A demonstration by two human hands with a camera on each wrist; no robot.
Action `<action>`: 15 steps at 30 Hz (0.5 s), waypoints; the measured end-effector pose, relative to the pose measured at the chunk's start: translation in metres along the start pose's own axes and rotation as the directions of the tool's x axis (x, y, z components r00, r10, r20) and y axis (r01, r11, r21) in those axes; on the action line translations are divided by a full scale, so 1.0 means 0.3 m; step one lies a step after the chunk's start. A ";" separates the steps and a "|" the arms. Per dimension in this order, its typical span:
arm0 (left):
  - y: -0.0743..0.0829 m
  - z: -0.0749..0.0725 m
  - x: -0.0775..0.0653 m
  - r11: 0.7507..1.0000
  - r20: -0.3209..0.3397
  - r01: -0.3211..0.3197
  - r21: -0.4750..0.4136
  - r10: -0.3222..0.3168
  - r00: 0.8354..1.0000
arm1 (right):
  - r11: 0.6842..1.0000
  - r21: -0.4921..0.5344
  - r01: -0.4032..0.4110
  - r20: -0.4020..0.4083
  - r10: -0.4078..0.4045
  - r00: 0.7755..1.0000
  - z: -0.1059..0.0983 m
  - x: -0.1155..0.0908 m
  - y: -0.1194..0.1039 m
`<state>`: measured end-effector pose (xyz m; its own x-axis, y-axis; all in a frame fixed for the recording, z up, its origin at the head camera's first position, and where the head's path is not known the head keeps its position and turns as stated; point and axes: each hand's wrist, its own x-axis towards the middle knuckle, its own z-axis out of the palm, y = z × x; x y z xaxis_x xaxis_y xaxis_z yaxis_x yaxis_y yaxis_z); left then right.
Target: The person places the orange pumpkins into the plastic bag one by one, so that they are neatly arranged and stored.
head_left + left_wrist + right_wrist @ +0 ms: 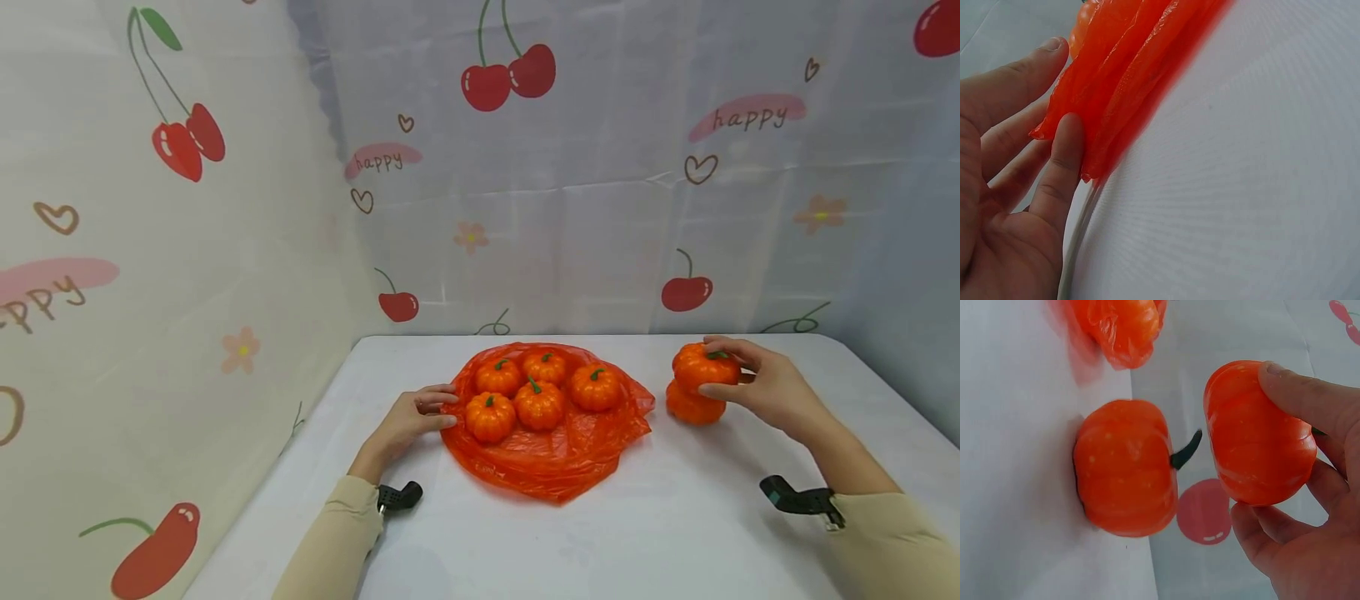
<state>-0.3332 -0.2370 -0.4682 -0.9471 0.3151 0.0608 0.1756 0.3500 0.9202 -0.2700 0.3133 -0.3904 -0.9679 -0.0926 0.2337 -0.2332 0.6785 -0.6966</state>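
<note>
My right hand (776,390) holds a small orange toy pumpkin (1260,434), thumb on one side and fingers on the other. In the right wrist view, a narrow gap separates it from the green stem of a second pumpkin (1125,469) standing on the table below. To the left, several more pumpkins (540,406) sit stems up on a crumpled red plastic bag (555,479). My left hand (408,423) is at the bag's left edge, fingers and thumb extended. In the left wrist view its fingers (1067,140) touch the bag's rim without curling round it.
A white table (480,558) bears everything. Behind it and to the left hang pale curtains (585,217) printed with cherries, hearts and flowers. Each wrist wears a black strapped camera (798,497). The lone pumpkin stands just right of the bag's right corner.
</note>
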 end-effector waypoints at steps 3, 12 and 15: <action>0.006 0.000 -0.004 1.000 -0.004 0.004 0.005 -0.004 1.000 | 1.000 0.021 0.022 0.011 -0.022 1.000 0.014 0.006 -0.020; -0.001 -0.001 0.002 1.000 -0.011 0.014 -0.001 -0.014 1.000 | 0.995 0.084 0.050 0.107 -0.059 0.993 0.077 0.025 -0.070; -0.004 -0.001 0.003 1.000 -0.008 0.014 0.002 -0.014 1.000 | 0.996 0.066 0.064 0.125 -0.071 0.990 0.102 0.029 -0.083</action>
<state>-0.3344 -0.2374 -0.4692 -0.9514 0.3035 0.0512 0.1632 0.3565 0.9199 -0.2755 0.2732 -0.3917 -0.9529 -0.2311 0.1965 -0.3000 0.6215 -0.7237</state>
